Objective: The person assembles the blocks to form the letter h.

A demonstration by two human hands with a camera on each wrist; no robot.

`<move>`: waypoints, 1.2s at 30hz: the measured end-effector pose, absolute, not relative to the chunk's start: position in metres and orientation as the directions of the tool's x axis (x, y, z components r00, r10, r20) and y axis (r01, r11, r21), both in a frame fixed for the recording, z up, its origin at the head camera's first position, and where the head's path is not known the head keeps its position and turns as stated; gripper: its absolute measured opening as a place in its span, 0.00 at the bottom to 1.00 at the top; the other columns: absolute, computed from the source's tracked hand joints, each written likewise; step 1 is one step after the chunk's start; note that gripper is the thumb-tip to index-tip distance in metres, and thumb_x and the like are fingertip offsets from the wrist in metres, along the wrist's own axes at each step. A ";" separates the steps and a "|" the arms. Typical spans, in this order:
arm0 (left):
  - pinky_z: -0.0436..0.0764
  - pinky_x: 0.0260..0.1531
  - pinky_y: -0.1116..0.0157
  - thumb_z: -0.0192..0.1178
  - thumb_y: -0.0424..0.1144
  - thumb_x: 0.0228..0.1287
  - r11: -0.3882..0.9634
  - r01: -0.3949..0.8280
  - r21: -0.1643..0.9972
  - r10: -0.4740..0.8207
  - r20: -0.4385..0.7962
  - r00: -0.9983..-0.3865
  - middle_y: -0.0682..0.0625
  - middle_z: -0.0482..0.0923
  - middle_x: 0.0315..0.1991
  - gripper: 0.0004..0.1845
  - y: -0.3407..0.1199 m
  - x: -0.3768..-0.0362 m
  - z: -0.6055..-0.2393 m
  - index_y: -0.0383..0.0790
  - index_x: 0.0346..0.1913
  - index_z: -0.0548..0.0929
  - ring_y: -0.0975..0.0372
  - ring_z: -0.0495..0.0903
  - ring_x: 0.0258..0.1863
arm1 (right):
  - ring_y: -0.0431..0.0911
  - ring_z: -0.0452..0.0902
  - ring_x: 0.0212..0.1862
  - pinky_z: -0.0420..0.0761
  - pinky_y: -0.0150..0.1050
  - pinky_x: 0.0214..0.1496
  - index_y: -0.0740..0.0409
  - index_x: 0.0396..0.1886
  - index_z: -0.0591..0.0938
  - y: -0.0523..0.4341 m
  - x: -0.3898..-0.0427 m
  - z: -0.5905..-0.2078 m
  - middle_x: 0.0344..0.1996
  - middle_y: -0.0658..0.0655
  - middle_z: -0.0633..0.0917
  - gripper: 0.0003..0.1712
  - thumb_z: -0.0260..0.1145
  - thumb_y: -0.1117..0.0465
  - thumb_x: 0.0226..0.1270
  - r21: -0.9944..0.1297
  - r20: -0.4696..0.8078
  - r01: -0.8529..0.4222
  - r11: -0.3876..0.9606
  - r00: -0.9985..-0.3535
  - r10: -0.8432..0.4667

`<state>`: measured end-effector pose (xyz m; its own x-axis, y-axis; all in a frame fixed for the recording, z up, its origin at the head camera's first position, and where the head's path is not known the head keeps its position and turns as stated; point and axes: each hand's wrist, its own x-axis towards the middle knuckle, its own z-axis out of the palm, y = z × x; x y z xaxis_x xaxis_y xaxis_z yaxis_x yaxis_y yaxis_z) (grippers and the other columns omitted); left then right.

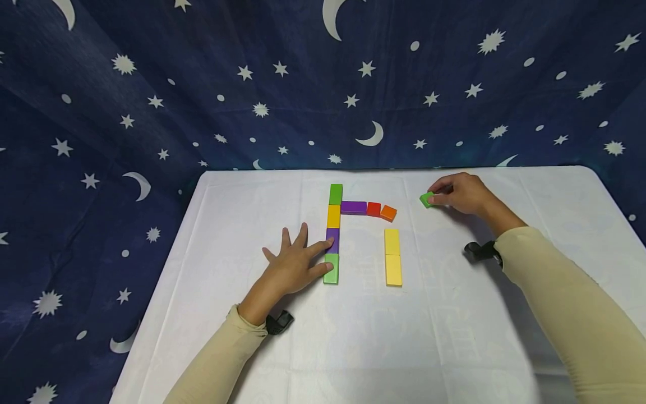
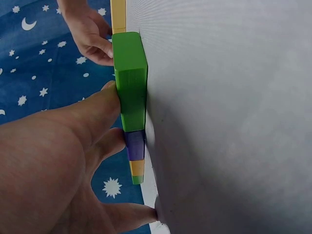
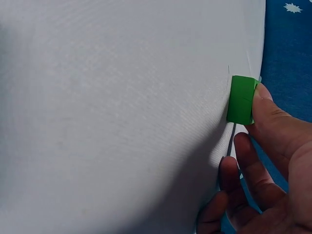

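Observation:
A column of blocks runs up the white table: a green block [image 1: 331,269] nearest, then a purple block [image 1: 332,240], a yellow-orange block [image 1: 333,216] and another green block [image 1: 335,194]. With fingers spread, my left hand [image 1: 289,268] rests its thumb on the nearest green block and its index finger on the purple one. Over at the right, my right hand [image 1: 465,193] pinches a small green block [image 3: 241,99] between thumb and finger. From the column's upper part, a lying purple block [image 1: 354,208], a red block [image 1: 373,209] and a tilted orange block [image 1: 388,213] extend rightward.
Two yellow blocks [image 1: 393,258] lie end to end right of the column, below the orange block. Behind the table [image 1: 353,348] hangs a dark blue cloth [image 1: 303,112] with moons and stars. Black wrist straps show at both sleeves.

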<state>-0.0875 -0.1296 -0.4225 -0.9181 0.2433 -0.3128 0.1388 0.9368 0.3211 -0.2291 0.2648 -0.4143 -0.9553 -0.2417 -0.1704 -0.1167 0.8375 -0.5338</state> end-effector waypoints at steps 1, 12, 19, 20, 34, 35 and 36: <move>0.41 0.58 0.15 0.58 0.67 0.68 0.937 0.140 0.321 0.244 -0.311 -0.919 0.38 0.44 0.83 0.33 -0.130 -0.088 -0.423 0.72 0.75 0.67 0.29 0.37 0.79 | 0.52 0.78 0.46 0.73 0.43 0.44 0.57 0.50 0.88 0.265 -0.229 -0.415 0.43 0.59 0.89 0.18 0.74 0.52 0.66 -0.537 -0.169 -0.113 0.836 -0.956 -0.238; 0.41 0.58 0.15 0.58 0.67 0.68 0.938 0.139 0.319 0.242 -0.313 -0.919 0.38 0.44 0.83 0.33 -0.129 -0.089 -0.423 0.72 0.75 0.67 0.29 0.37 0.79 | 0.49 0.79 0.39 0.76 0.40 0.35 0.57 0.47 0.86 0.263 -0.220 -0.415 0.39 0.58 0.89 0.16 0.76 0.55 0.63 -0.600 -0.161 -0.053 0.798 -0.969 -0.185; 0.41 0.58 0.15 0.58 0.67 0.68 0.937 0.141 0.319 0.245 -0.316 -0.917 0.38 0.44 0.83 0.34 -0.129 -0.088 -0.421 0.72 0.75 0.67 0.29 0.37 0.79 | 0.48 0.80 0.40 0.79 0.37 0.36 0.57 0.49 0.84 0.258 -0.212 -0.417 0.41 0.59 0.87 0.19 0.77 0.53 0.63 -0.670 -0.191 0.021 0.742 -0.971 -0.145; 0.41 0.58 0.15 0.58 0.67 0.68 0.938 0.140 0.318 0.244 -0.317 -0.916 0.38 0.44 0.83 0.34 -0.129 -0.088 -0.421 0.72 0.75 0.66 0.29 0.37 0.79 | 0.47 0.80 0.40 0.80 0.37 0.36 0.57 0.50 0.84 0.257 -0.211 -0.418 0.42 0.59 0.87 0.20 0.77 0.53 0.63 -0.683 -0.198 0.032 0.730 -0.970 -0.143; 0.42 0.57 0.15 0.58 0.67 0.67 0.939 0.141 0.312 0.243 -0.315 -0.918 0.38 0.45 0.83 0.34 -0.129 -0.087 -0.422 0.71 0.75 0.67 0.28 0.38 0.79 | 0.45 0.82 0.43 0.83 0.32 0.40 0.58 0.56 0.82 0.235 -0.194 -0.420 0.44 0.58 0.87 0.23 0.76 0.56 0.64 -0.761 -0.288 0.131 0.636 -0.946 -0.150; 0.42 0.57 0.15 0.58 0.67 0.67 0.939 0.141 0.313 0.243 -0.314 -0.918 0.38 0.45 0.83 0.34 -0.129 -0.087 -0.422 0.71 0.75 0.67 0.28 0.38 0.79 | 0.46 0.81 0.44 0.83 0.32 0.40 0.58 0.56 0.82 0.232 -0.192 -0.419 0.44 0.59 0.86 0.23 0.75 0.56 0.65 -0.756 -0.292 0.131 0.642 -0.945 -0.150; 0.42 0.57 0.15 0.58 0.67 0.68 0.939 0.142 0.315 0.244 -0.312 -0.918 0.37 0.45 0.83 0.33 -0.130 -0.087 -0.422 0.71 0.75 0.68 0.28 0.38 0.79 | 0.48 0.81 0.46 0.82 0.32 0.40 0.58 0.57 0.82 0.230 -0.191 -0.419 0.45 0.59 0.86 0.22 0.75 0.56 0.65 -0.753 -0.295 0.130 0.645 -0.943 -0.155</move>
